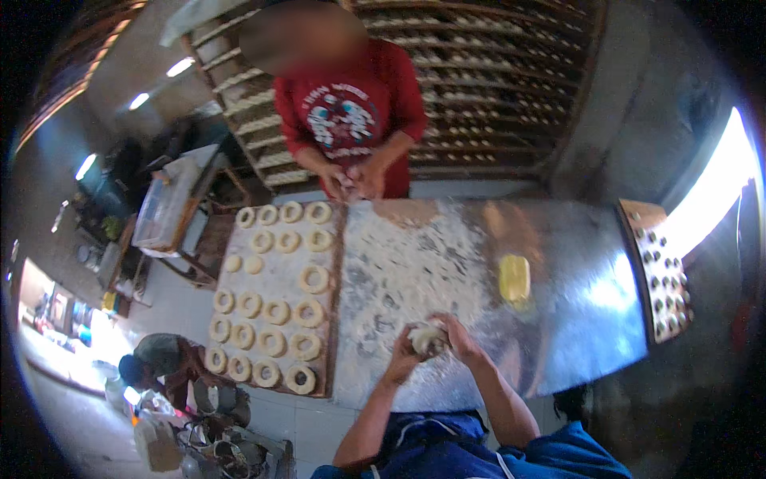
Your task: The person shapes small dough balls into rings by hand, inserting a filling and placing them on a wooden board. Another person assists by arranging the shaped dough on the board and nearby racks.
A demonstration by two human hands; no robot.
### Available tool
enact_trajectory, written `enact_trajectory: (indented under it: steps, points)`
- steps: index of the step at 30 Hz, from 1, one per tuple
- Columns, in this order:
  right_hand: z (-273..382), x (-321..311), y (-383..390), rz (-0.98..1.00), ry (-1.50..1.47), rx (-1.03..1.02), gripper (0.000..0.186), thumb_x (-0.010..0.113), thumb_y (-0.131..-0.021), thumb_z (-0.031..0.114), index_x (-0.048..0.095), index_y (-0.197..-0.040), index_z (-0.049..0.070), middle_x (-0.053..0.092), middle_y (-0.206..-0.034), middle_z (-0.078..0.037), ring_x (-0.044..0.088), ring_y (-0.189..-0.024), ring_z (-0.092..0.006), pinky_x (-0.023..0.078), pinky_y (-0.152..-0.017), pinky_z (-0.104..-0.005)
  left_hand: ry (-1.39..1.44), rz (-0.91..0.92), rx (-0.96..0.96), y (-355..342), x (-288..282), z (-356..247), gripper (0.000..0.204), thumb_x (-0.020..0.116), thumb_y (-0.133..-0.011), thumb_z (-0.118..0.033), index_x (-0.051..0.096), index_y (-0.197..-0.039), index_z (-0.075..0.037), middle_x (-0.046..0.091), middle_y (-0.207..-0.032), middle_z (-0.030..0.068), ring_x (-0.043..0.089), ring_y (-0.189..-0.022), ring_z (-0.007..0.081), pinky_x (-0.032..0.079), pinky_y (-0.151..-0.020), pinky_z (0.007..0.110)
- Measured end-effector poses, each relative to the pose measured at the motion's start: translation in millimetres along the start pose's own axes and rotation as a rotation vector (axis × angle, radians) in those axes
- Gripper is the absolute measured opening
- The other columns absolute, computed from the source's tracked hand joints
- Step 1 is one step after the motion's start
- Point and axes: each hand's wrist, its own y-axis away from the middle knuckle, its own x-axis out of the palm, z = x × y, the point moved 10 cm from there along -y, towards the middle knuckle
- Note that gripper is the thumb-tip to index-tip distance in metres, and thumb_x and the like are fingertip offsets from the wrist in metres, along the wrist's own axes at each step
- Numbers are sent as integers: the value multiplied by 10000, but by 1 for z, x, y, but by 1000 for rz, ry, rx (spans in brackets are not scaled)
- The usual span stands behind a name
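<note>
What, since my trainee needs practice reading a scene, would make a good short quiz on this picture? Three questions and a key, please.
1. How many dough pieces on the board have no hole?
2. True or false: the person's left hand and right hand both touch the pale dough between them.
3. Where is the yellow block?
a) on the board with the rings
b) on the table, right of the flour
c) in the right hand

Key: 1. Two; 2. True; 3. b
</note>
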Motion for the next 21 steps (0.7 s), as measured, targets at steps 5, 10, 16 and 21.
enact_trajectory:
  steps: [5, 10, 16, 21]
  points:
    - [-23, -14, 4, -223, 197, 127, 446, 419, -1005, 342, 669, -935, -20, 603, -773, -107, 594, -789, -170, 481, -691, -298, 106, -350, 111, -13, -24, 4, 200, 496, -922, -190, 543, -1071, -65, 591, -916, 54, 600, -926, 181, 488, -841, 334]
    - [-17, -4, 4, -57, 212, -150, 454, 393, -1008, 337, 634, -1001, -48, 580, -793, -174, 586, -768, -260, 477, -715, -354, -1144, -348, 611, -4, 21, -53, 413, 380, -994, -374, 504, -836, -13, 514, -766, 146, 563, -688, 252, 441, -645, 390]
    - [-5, 14, -2, -238, 680, -441, 433, 408, -986, 291, 502, -1251, -38, 582, -1050, -235, 569, -940, -371, 447, -855, -453, -831, -349, 441, -7, -17, -46, 355, 410, -974, -312, 527, -835, -7, 552, -727, 162, 589, -682, 351, 456, -633, 440]
    - [-15, 48, -7, -193, 651, 100, 607, 349, -1018, 470, 566, -1165, -78, 583, -871, -218, 569, -797, -292, 467, -741, -417, -931, -413, 611, -3, -44, -64, 325, 440, -958, -302, 545, -875, -5, 614, -742, 147, 618, -685, 317, 487, -610, 398]
